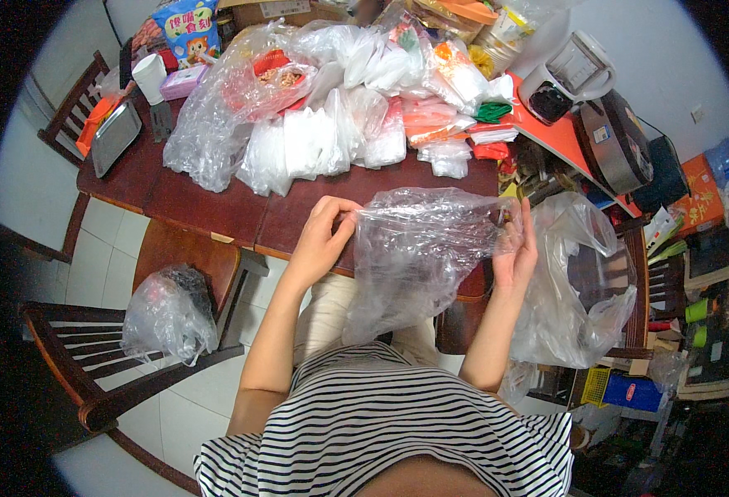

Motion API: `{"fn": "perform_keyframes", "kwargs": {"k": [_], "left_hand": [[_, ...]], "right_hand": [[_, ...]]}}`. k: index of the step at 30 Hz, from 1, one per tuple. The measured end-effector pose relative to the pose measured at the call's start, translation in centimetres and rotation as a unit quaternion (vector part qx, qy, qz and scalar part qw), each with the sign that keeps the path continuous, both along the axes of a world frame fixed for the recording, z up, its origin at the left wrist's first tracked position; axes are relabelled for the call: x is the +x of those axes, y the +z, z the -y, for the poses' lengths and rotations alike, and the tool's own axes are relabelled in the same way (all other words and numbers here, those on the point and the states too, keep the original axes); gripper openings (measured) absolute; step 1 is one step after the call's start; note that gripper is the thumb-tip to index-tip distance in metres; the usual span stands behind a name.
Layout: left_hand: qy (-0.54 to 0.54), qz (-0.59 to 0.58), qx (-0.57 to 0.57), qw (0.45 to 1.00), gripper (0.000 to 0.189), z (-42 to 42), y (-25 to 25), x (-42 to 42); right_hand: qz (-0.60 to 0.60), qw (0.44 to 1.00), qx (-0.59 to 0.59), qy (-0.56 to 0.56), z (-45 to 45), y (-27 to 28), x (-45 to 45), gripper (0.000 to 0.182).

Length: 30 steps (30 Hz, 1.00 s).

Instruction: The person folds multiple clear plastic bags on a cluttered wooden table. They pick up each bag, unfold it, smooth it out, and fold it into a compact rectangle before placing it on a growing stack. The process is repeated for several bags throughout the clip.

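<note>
A clear plastic bag (414, 255) is spread between my two hands over the near edge of the wooden table (215, 208). My left hand (327, 233) pinches its upper left corner between thumb and fingers. At the bag's right end is my right hand (516, 248), its fingers upright and partly behind or inside the film; the thumb's grip is blurred by the plastic. Beyond the bag lie folded white plastic bags (314, 143), a red bundle (490, 150) and a green folded bag (493, 112). A large crumpled clear bag (206, 143) lies farther left.
A chair (110, 379) at the left holds a filled clear bag (169, 314). Another large plastic bag (544, 323) hangs by a chair at the right. A blender (563, 81) and a rice cooker (612, 143) stand at the back right. A metal tray (116, 138) lies at the table's left end.
</note>
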<state>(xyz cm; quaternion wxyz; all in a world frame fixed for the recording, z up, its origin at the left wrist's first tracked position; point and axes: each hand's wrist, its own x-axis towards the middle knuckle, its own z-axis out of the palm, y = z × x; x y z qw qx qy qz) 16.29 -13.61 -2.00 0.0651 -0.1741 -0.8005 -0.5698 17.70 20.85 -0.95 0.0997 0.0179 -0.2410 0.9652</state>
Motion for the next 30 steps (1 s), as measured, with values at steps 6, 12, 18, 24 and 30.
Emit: {"fn": "perform_keyframes", "kwargs": {"k": [6,12,18,24,30], "left_hand": [[0.016,0.091,0.116,0.989,0.017,-0.7,-0.4,-0.1],[-0.023,0.074,0.154,0.985,0.013,-1.4,-0.8,-0.2],[-0.046,0.111,0.159,0.98,0.012,-1.9,-0.2,0.4],[-0.022,0.066,0.155,0.985,0.017,-2.0,-0.4,0.4],[-0.001,0.088,0.268,0.96,0.035,-0.4,-0.2,-0.5]], "right_hand": [[0.057,0.997,-0.011,0.043,2.2,-0.2,0.0,0.05],[0.126,0.928,0.349,-0.026,6.9,-1.5,-0.3,0.066],[0.159,0.948,0.276,-0.016,7.1,-1.6,-1.5,0.075],[0.129,0.931,0.341,0.027,7.6,-1.1,-1.6,0.041],[0.133,0.915,0.377,-0.048,4.3,-2.6,-1.9,0.029]]}}
